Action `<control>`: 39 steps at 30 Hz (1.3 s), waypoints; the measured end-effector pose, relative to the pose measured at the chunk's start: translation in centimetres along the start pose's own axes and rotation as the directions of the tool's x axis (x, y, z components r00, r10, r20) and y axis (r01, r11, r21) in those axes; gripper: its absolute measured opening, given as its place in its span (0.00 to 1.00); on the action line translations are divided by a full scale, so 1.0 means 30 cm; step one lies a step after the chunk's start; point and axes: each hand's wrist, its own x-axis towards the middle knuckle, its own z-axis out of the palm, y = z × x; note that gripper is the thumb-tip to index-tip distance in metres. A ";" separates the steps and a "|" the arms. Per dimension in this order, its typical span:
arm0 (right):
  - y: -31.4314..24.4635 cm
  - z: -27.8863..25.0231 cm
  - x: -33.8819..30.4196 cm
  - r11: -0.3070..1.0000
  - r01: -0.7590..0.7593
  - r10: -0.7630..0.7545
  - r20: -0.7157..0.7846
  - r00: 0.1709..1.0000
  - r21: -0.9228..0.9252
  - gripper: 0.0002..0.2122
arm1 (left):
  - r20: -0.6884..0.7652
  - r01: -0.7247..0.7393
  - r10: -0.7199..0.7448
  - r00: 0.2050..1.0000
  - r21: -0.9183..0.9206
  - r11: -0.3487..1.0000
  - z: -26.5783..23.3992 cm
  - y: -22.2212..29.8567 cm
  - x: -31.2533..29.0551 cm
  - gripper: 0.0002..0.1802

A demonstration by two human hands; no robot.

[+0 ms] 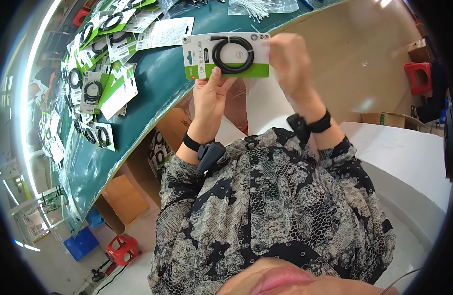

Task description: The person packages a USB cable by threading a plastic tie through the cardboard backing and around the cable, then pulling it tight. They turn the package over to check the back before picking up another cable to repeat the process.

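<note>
Over the near edge of the green surface (160,66), 1 carded black cable (226,55) stretches left to right, its lower edge pinched by the left hand (210,97), the blurred right hand (292,66) nearest its right end, grip impossible to tell.

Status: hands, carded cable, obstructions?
Left hand holding carded black cable at lower edge. Right hand blurred near right end of card, contact unclear. Front mostly unobstructed.
</note>
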 end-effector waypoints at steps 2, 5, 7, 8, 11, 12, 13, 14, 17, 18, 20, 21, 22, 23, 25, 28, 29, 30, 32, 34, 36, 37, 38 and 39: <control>0.062 -0.042 0.015 0.980 -0.153 0.164 -0.083 0.983 0.126 0.08 | -0.046 -0.036 0.035 0.998 -0.014 0.999 0.000 -0.011 0.014 0.14; 0.116 -0.084 0.030 0.970 -0.236 0.238 -0.037 0.971 0.063 0.11 | -0.057 -0.044 0.044 0.997 -0.003 0.999 0.011 -0.020 0.011 0.14; 0.063 -0.043 0.005 0.983 -0.184 0.184 -0.029 0.982 0.010 0.13 | -0.066 -0.049 0.049 0.997 0.005 0.999 0.024 -0.023 0.005 0.14; 0.035 -0.009 -0.006 0.991 -0.127 0.127 -0.017 0.992 -0.041 0.16 | -0.056 -0.066 0.066 0.996 0.014 0.998 0.036 -0.028 0.003 0.14; -0.016 0.106 -0.024 0.975 -0.214 0.201 -0.155 0.967 -0.067 0.18 | -0.035 -0.105 0.106 0.994 0.029 0.994 0.063 -0.036 -0.011 0.14; -0.022 0.124 -0.027 0.964 -0.257 0.235 -0.222 0.946 -0.074 0.20 | -0.026 -0.122 0.124 0.992 0.067 0.990 0.063 -0.039 -0.017 0.14; -0.018 0.127 -0.026 0.965 -0.254 0.233 -0.222 0.947 -0.071 0.20 | -0.015 -0.140 0.143 0.990 0.104 0.985 0.064 -0.040 -0.023 0.14; -0.007 0.124 -0.026 0.965 -0.251 0.235 -0.180 0.955 -0.071 0.20 | -0.007 -0.158 0.161 0.987 0.140 0.977 0.062 -0.041 -0.028 0.14; 0.008 0.111 -0.022 0.968 -0.240 0.233 -0.093 0.968 -0.072 0.20 | -0.018 -0.139 0.144 0.989 0.179 0.974 0.051 -0.042 -0.041 0.13; 0.005 0.106 -0.022 0.975 -0.203 0.201 -0.036 0.979 -0.086 0.19 | -0.024 -0.126 0.133 0.991 0.198 0.972 0.048 -0.042 -0.043 0.13; -0.006 0.097 -0.019 0.987 -0.126 0.135 0.083 0.987 -0.104 0.18 | -0.022 -0.117 0.123 0.992 0.188 0.975 0.041 -0.038 -0.045 0.12; -0.004 0.096 -0.022 0.987 -0.122 0.131 0.088 0.987 -0.102 0.18 | -0.017 -0.103 0.108 0.994 0.181 0.978 0.037 -0.035 -0.045 0.12; 0.001 0.097 -0.028 0.986 -0.126 0.136 0.092 0.986 -0.113 0.17 | -0.012 -0.090 0.093 0.996 0.174 0.981 0.034 -0.034 -0.045 0.11; 0.006 0.099 -0.033 0.984 -0.129 0.141 0.097 0.985 -0.123 0.16 | -0.017 -0.092 0.096 0.995 0.171 0.981 0.035 -0.038 -0.046 0.11; 0.013 0.101 -0.042 0.982 -0.132 0.148 0.110 0.983 -0.134 0.16 | -0.040 -0.078 0.085 0.996 0.163 0.984 0.037 -0.057 -0.056 0.10; 0.028 0.107 -0.044 0.972 -0.233 0.231 0.103 0.968 0.015 0.15 | -0.063 -0.066 0.077 0.995 0.154 0.986 0.027 -0.063 -0.046 0.10; 0.024 0.099 -0.037 0.973 -0.230 0.227 0.116 0.967 0.016 0.15 | -0.070 -0.066 0.077 0.995 0.152 0.986 0.019 -0.063 -0.036 0.10; 0.015 0.082 -0.020 0.991 -0.121 0.126 0.089 0.988 -0.057 0.15 | -0.077 -0.066 0.078 0.994 0.150 0.987 0.012 -0.064 -0.030 0.10; -0.006 0.056 0.010 0.974 0.096 -0.087 0.050 0.995 -0.205 0.14 | -0.088 -0.071 0.083 0.993 0.129 0.989 0.003 -0.064 -0.022 0.10; -0.038 0.048 -0.003 0.975 0.142 -0.112 0.175 0.978 -0.171 0.14 | -0.089 -0.070 0.079 0.993 0.101 0.992 -0.003 -0.065 -0.019 0.11; -0.061 0.042 -0.012 0.973 0.211 -0.156 0.396 0.905 -0.098 0.14 | -0.086 -0.074 0.081 0.993 0.084 0.994 -0.003 -0.066 -0.022 0.11; -0.056 0.049 -0.019 0.972 0.214 -0.159 0.399 0.903 -0.097 0.14 | -0.081 -0.077 0.083 0.993 0.074 0.994 -0.002 -0.066 -0.023 0.11; -0.043 0.063 -0.036 0.976 0.195 -0.143 0.394 0.908 -0.095 0.14 | -0.074 -0.079 0.084 0.994 0.064 0.995 -0.002 -0.066 -0.024 0.11; -0.035 0.076 -0.050 0.980 0.175 -0.126 0.386 0.914 -0.095 0.14 | -0.074 -0.081 0.086 0.994 0.062 0.995 -0.002 -0.067 -0.025 0.11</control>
